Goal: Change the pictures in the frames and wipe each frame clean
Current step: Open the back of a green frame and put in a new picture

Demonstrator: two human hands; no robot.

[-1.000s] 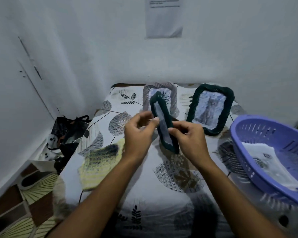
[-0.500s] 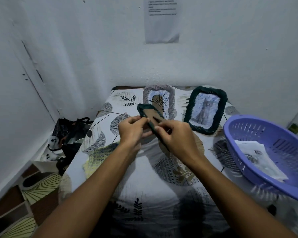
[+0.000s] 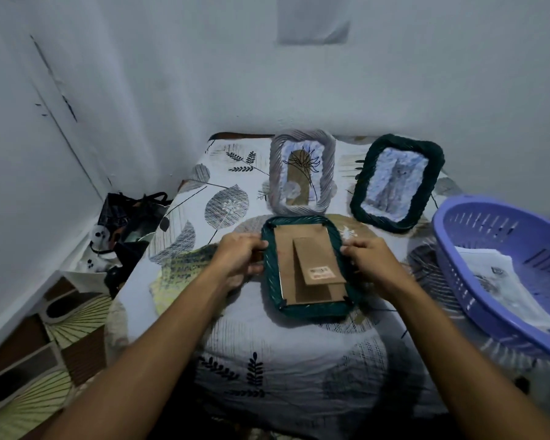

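A small dark green woven frame (image 3: 308, 308) lies face down on the leaf-print tablecloth (image 3: 267, 360), its brown cardboard back and folded stand (image 3: 315, 265) facing up. My left hand (image 3: 240, 258) grips the frame's left edge and my right hand (image 3: 367, 263) grips its right edge. Behind it a grey rope frame (image 3: 302, 176) holds a plant picture, and a larger green frame (image 3: 397, 182) holds a cat picture. A yellow-green cloth (image 3: 175, 271) lies left of my left hand, partly hidden by the forearm.
A purple plastic basket (image 3: 477, 265) with loose printed pictures (image 3: 505, 281) sits at the right table edge. White walls enclose the back and left. A black bag (image 3: 127, 217) and patterned floor tiles (image 3: 45, 360) lie left of the table.
The small green frame was held upright on edge between both hands; it has been turned over and lowered, and now lies face down on the table with a hand on each side.
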